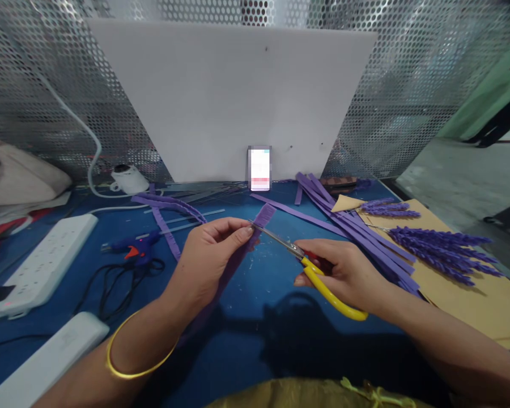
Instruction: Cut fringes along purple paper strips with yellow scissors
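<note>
Between the thumb and fingers of my left hand [212, 249] is a purple crepe paper strip [264, 215]. Its short end sticks up past my fingertips, and the longer part hangs down behind my hand and wrist. My right hand [344, 269] grips a pair of scissors [329, 292] by the yellow handles. The blades point left and meet the strip's edge right by my left thumb. Whether the blades are parted there is too small to tell.
Purple strips [357, 232] and lavender-like flower stems [442, 249] on brown paper [484, 311] lie right. A blue glue gun [140, 246], a power strip [46, 263] and a white cup [130, 180] are left. A lit phone [260, 168] leans against a white board [238, 96].
</note>
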The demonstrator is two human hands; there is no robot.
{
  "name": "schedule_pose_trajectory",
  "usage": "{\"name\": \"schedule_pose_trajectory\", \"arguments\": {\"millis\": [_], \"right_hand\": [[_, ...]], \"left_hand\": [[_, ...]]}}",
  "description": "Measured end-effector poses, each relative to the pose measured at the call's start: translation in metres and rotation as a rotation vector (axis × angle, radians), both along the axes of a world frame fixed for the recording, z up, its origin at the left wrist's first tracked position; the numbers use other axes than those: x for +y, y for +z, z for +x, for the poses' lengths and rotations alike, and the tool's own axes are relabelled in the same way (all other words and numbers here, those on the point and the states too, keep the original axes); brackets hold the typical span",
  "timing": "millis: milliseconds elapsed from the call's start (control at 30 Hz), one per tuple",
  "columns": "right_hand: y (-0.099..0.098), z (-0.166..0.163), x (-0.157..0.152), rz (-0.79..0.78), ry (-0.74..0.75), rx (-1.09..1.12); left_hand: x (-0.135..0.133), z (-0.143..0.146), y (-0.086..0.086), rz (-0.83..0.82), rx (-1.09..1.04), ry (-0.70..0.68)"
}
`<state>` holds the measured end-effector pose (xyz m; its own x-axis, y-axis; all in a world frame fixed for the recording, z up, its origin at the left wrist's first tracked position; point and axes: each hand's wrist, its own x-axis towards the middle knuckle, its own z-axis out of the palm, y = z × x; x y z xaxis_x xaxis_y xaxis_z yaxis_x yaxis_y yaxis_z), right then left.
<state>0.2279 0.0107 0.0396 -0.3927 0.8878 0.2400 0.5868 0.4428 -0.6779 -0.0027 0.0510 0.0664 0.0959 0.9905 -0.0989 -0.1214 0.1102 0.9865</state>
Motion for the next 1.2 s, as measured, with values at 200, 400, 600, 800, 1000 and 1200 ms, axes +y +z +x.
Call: {"name": "schedule_pose_trajectory", "arguments": {"millis": [200,400,600,800,1000,1200], "right_hand": [[-0.0009,0.0017,0.0036,-0.293,0.092,0.205],[-0.0034,0.0021,0.0062,-0.378,0.096,0.301],[-0.0026,0.0021,0.0047,-0.210,0.056,0.161],[-0.0082,0.0028,0.0034,-0.093,0.015,0.093],[-0.0080,0.0045,0.0030,-0.050,-0.017,0.059],[-0.0051,0.0045,0.0015,-0.035,-0.023,0.022]], "left_hand": [[0.0019,-0.0009,0.0029,-0.203,-0.160,-0.090],[0.0043,-0.0001,0.0024,-0.181,-0.127,-0.088],[0.0026,-0.0024,0.0023,-0.060,-0.026,-0.062],[0.0013,-0.0030,0.0019,-0.021,0.016,-0.084],[-0.0017,-0.0020,-0.0001,0.029,0.013,-0.067],[-0.0042,-0.0004,0.0033,0.076,0.057,-0.040]]}}
